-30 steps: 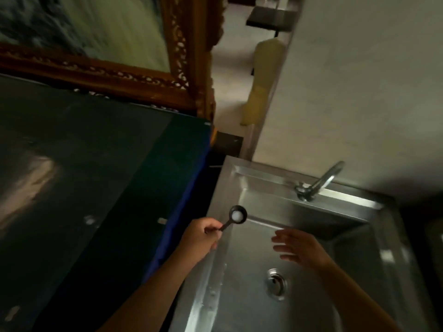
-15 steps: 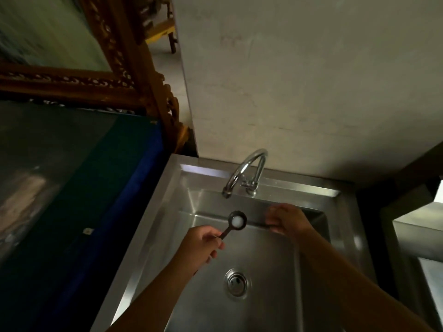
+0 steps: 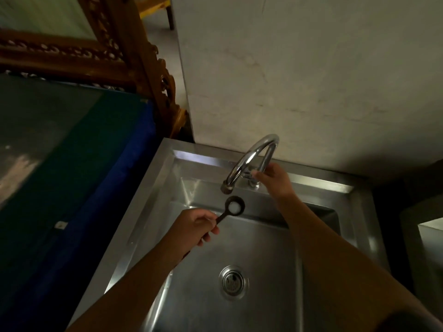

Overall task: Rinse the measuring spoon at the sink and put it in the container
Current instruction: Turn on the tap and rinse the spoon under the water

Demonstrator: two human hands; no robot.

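Observation:
My left hand (image 3: 195, 227) grips the handle of a small dark measuring spoon (image 3: 234, 207) with something white in its bowl. The bowl hangs just below the spout of the curved chrome faucet (image 3: 249, 161), over the steel sink (image 3: 153, 212). My right hand (image 3: 275, 179) is at the base of the faucet, fingers closed around its handle. No water shows at the spout. The drain (image 3: 233, 282) lies below in the basin. No container is in view.
A dark green surface with a blue edge (image 3: 100, 188) runs along the sink's left side. A carved wooden frame (image 3: 134, 56) leans behind it. A pale wall (image 3: 311, 80) stands right behind the faucet. A steel edge (image 3: 429, 236) shows at far right.
My right hand rose from over the basin to the faucet's base. My left hand carried the spoon from the sink's left rim to under the spout. The view swung onto the sink.

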